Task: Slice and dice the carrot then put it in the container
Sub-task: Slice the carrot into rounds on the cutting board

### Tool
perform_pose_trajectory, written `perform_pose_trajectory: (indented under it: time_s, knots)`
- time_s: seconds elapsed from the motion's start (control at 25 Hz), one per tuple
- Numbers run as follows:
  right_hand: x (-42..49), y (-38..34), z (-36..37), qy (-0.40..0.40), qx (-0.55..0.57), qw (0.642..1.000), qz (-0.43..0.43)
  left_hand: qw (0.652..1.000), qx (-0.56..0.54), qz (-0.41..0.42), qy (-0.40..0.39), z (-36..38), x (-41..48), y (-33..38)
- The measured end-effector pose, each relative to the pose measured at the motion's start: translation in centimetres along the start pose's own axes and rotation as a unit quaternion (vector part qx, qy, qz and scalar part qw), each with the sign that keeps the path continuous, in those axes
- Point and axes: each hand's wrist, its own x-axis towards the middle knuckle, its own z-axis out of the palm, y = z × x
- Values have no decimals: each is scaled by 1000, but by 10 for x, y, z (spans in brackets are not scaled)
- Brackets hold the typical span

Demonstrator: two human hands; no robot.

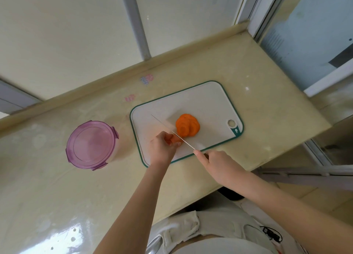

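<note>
Two hands work at the white cutting board (pixel 210 105) on the counter (pixel 267 101). Left hand (pixel 162 150): fingers curled together, pinning the uncut carrot stub (pixel 174 139) at the board's near edge. Right hand (pixel 215 164): fingers wrapped round the knife (pixel 183 140) handle, blade against the stub's cut face. Overlapping carrot slices (pixel 187 126) lie just beyond the blade. Container (pixel 91 145), purple lid on, stands on the counter left of the board.
</note>
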Motion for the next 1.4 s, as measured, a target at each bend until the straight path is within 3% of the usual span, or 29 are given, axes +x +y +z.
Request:
perform_pose_trajectory:
  time_s: [0.52,0.76,1.0,1.4]
  knots:
    - [48,-18,9,2,11,998,-63,1000,13,17,7,-1,-5,4]
    - [57,-12,-21,-55,112,992,-32,1000,9,23,-1,-2,-6,2]
    - [47,-10,-33,-43,184,981,-33,999,-29,37,4,1,-9,-2]
    - [11,-6,-26,-21,133,990,-48,995,-82,52,-5,2,-12,-6]
